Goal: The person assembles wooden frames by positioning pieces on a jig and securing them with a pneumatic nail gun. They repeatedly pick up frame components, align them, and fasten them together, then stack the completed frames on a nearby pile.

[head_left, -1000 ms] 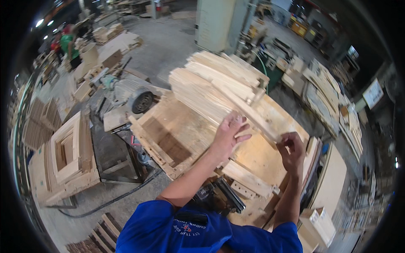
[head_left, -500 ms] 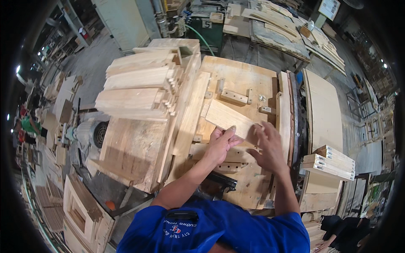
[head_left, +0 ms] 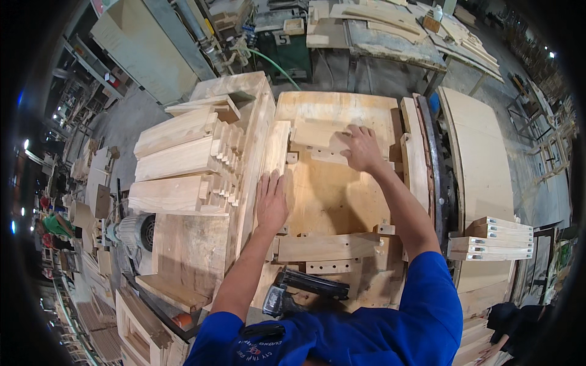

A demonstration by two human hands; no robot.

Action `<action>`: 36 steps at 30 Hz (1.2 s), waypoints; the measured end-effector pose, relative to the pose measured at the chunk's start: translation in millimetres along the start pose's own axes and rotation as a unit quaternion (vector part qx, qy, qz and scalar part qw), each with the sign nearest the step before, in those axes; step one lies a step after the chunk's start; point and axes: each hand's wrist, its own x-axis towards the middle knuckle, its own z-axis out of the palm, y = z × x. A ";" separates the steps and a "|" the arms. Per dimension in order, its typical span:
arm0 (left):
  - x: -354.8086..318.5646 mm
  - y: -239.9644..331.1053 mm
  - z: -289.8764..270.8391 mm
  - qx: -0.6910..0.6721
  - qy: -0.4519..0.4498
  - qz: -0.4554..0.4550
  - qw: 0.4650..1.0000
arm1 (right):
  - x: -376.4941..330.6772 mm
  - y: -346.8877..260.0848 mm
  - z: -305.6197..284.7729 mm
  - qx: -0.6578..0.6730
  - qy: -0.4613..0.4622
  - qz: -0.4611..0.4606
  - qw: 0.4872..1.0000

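My right hand (head_left: 363,149) spans the right end of a pale wooden board (head_left: 317,133), thumb at its near edge and fingers over its far side. The board lies across the far part of a plywood jig (head_left: 342,201), beside a block with drilled holes (head_left: 326,156). My left hand (head_left: 272,204) rests with fingers stretched out on a long wooden strip (head_left: 276,146) along the jig's left side. Nearer me, another board (head_left: 326,248) lies crosswise between small stop blocks, with a holed block (head_left: 329,266) before it. A black nail gun (head_left: 311,285) lies close to my body.
Stacked wooden pieces with notched ends (head_left: 177,158) stand left of the jig. On the right, a long panel (head_left: 479,158) carries a small stack of slotted pieces (head_left: 493,239). A motor (head_left: 135,232) sits at the far left. Behind stand a workbench (head_left: 397,46) and a green hose (head_left: 271,64).
The board held in both hands above the jig now lies at its far side under my right hand. My left hand has let go and moved left onto the strip. The view has shifted.
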 end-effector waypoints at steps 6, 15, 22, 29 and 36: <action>-2.2 -6.8 9.9 -0.025 0.014 0.009 1.000 | 24.6 12.9 26.8 -0.009 -0.027 -0.005 1.000; -0.7 0.2 7.6 -0.036 0.018 -0.003 0.999 | 25.2 44.0 48.5 0.104 -0.032 -0.028 0.994; -18.4 -0.9 18.8 -0.076 0.036 0.003 0.996 | 17.1 54.6 101.9 0.164 0.079 -0.142 0.973; 7.3 32.2 21.1 -0.052 0.031 0.086 0.994 | -35.7 -33.0 95.2 0.018 0.220 0.086 0.972; -21.9 -5.4 18.2 -0.010 0.105 0.096 0.990 | -255.5 -225.3 10.8 0.547 0.099 0.083 0.827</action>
